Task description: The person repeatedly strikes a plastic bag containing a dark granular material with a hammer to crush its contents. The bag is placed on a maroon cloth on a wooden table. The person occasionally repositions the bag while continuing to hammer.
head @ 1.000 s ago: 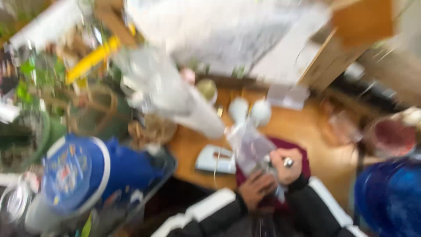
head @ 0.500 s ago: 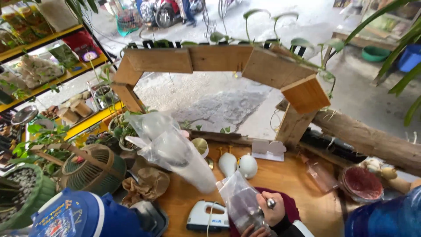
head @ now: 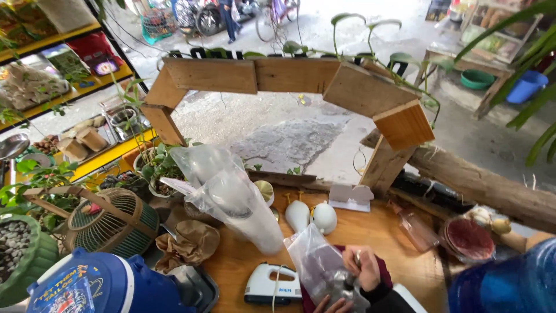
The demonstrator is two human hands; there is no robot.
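A clear plastic bag (head: 324, 269) with something dark inside stands at the bottom centre of the wooden counter, gripped by the right hand (head: 362, 268). Left of it a tall plastic-wrapped stack of white cups (head: 240, 206) leans on the counter. A crumpled brown paper bag (head: 188, 243) lies beside that. The blue cooler (head: 87, 287) at bottom left carries a round, colourful label (head: 63, 293).

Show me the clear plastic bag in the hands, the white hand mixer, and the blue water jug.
clear plastic bag (head: 315, 261), head view, on its upper left panel.
white hand mixer (head: 267, 283), head view, on the middle of its body.
blue water jug (head: 507, 284), head view, on its rounded shoulder.
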